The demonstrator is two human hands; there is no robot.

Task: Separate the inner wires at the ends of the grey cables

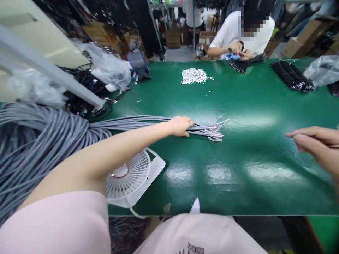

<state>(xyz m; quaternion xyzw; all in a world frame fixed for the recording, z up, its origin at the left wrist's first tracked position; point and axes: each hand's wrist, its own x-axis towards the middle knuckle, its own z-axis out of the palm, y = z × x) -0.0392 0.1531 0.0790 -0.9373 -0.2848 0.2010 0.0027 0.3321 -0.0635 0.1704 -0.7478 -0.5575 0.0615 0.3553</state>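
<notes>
My left hand (181,126) is closed over a bundle of grey cables (148,121) lying on the green table (233,102). Beyond its fingers the cables end in stripped, thin pale wires (218,132) that fan out. The cables lead back left to a large coiled heap (53,141). At the right edge, apart from the cables, my right hand (317,144) is raised over the table, partly cut off by the frame. Thumb and forefinger are pressed together there; whether anything is between them I cannot make out.
A white fan (129,176) stands under my left forearm. Small silvery pieces (194,75) lie piled near the far edge. Across the table a person (243,38) handles black cables (245,63); more black bundles (292,76) lie at right. A grey metal post (53,67) slants at left.
</notes>
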